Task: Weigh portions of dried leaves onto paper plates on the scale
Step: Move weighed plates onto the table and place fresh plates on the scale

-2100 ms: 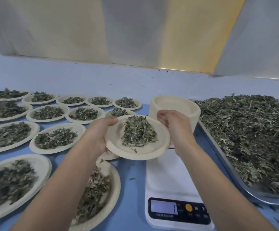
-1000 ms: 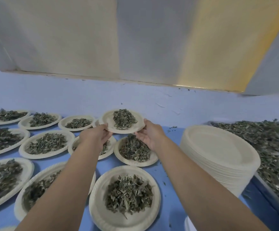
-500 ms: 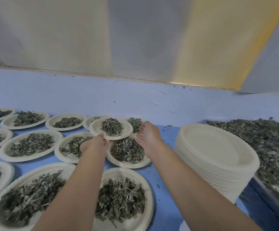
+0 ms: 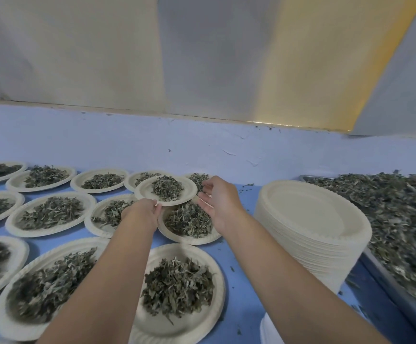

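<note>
Seen from a head-worn camera looking down over a blue table [image 4: 243, 266], two bare forearms are reaching forward. The left hand [image 4: 142, 213] is pinching the near rim of a small paper plate [image 4: 145, 192], thumb on top of the edge and fingers curled below it. The right hand [image 4: 219, 203] is hovering just beside the plate's right edge with its fingers spread and loosely bent, holding nothing; whether a fingertip is touching the rim cannot be told. The plate is carrying a heap of dried leaves [image 4: 167, 187] and is sitting over the rims of filled plates at the back of the table, near the pale blue wall [image 4: 152, 140]. Rows of other filled plates [image 4: 50, 213] are covering the left half of the table, each holding a similar pile of grey-green leaves. The nearest plate [image 4: 220, 290] is lying between the two forearms. To the right, a tall stack of empty plates [image 4: 308, 219] is standing beside the right arm. Further right, a metal tray [image 4: 395, 291] is holding a deep bed of loose leaves [image 4: 388, 214]. A white corner of the scale [image 4: 270, 330] is showing at the bottom edge, below the stack, well apart from the held plate.
</note>
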Available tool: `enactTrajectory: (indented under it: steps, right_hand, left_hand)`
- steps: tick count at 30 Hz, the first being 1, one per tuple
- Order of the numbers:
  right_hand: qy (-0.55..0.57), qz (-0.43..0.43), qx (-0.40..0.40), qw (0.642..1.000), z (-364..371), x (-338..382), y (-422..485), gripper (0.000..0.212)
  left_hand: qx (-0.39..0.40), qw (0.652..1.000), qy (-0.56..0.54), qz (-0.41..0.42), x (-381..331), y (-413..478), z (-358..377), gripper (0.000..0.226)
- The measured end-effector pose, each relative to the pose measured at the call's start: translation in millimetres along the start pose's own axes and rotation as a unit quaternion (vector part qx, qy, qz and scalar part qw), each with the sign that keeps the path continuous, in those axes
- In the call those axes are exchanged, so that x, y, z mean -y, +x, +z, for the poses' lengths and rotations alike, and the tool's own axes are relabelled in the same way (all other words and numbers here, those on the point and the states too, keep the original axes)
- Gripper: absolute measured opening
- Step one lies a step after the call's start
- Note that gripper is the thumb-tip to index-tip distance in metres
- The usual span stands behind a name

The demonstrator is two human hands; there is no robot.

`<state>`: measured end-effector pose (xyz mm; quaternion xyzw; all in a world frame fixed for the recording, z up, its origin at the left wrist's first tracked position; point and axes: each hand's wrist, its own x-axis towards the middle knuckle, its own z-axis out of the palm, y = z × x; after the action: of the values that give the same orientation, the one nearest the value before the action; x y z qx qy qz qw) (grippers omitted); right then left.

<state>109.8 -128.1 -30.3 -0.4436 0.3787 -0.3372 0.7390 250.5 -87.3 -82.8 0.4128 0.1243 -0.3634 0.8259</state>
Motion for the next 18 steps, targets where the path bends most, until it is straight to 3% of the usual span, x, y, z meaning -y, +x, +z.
enactTrajectory:
  steps: [4,8,10,14,18]
  right_hand:
    - [0.014,-0.021,0.053,0.998,-5.1,11.0,-33.3,0.032]
    - [-0.019,-0.067,0.105,0.992,-21.5,25.1,-65.3,0.03]
    - [-0.04,-0.095,0.113,0.988,-32.3,32.1,-79.0,0.029]
    - [-0.17,-0.179,0.07,0.967,-66.1,38.2,-102.1,0.022]
    - [-0.321,-0.304,-0.014,0.897,-104.8,38.2,-108.6,0.02]
  left_hand:
    - [-0.027,0.997,0.062,0.038,-0.1,-33.7,0.6,0.044]
    - [0.049,0.987,0.148,0.038,16.3,-87.0,5.9,0.006]
    - [0.07,0.982,0.164,0.054,24.4,-109.5,10.2,0.015]
    - [0.119,0.975,0.169,0.077,47.8,-150.8,13.4,0.016]
    - [0.136,0.967,0.182,0.114,77.4,-186.0,13.0,0.011]
